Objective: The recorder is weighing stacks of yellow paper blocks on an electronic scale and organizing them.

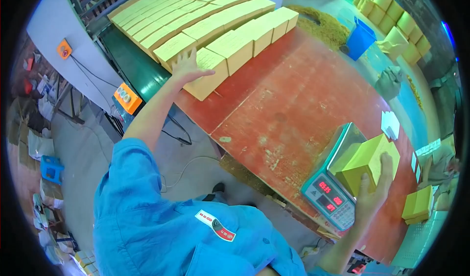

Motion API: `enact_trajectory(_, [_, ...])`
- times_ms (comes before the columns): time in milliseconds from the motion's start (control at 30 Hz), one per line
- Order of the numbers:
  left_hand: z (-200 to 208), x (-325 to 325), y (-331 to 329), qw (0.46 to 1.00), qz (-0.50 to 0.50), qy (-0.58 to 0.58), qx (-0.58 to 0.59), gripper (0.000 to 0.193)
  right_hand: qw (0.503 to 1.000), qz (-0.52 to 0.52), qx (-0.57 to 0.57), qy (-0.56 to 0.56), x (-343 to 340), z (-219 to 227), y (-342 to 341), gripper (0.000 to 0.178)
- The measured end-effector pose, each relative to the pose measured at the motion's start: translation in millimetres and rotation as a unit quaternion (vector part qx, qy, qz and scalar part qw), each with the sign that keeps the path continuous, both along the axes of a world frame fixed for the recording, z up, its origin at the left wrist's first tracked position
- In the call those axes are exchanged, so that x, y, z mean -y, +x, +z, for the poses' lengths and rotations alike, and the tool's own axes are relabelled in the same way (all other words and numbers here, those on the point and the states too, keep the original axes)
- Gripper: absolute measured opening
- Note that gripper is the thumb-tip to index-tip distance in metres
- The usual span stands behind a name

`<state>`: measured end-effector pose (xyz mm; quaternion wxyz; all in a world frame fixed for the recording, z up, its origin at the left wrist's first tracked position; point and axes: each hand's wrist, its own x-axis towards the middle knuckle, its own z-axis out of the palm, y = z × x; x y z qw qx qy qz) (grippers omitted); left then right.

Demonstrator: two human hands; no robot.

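My left hand (187, 69) has its fingers spread over the near end of a row of yellow blocks. It lies on or just above the closest block (211, 80), which looks like a stack of paper; contact is hard to tell. On the right, my right hand (376, 190) is closed round the near side of a single yellow block (362, 163) of the same kind. That block rests tilted on the metal pan of a green and white digital scale (329, 197), whose red display is lit. Some of the right fingers are hidden by the block.
The red table (284, 99) stretches between the row and the scale. Several more yellow blocks (166, 14) stand in rows on a green surface. An orange button box (127, 98) is near my left arm. White paper (389, 125) and another block (418, 202) lie at the right.
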<state>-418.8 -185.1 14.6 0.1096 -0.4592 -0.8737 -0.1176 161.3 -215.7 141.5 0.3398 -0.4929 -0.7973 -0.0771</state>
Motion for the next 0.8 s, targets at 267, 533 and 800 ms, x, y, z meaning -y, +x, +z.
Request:
enact_trajectory(267, [-9,41,35,0.958,-0.258,-0.113,0.042,0.108,0.953,0.191,-0.090,-0.217,26,-29,-147,0.054])
enact_trajectory(533, [28,79,109,0.852,-0.520,-0.028,0.045,0.091,0.918,0.188,-0.094,-0.335,-35,-133,-211,0.052])
enact_trajectory(800, [-86,187,148,0.508,0.001,0.099,0.856,0.083,0.862,0.138,-0.183,-0.452,33,-137,-225,0.051])
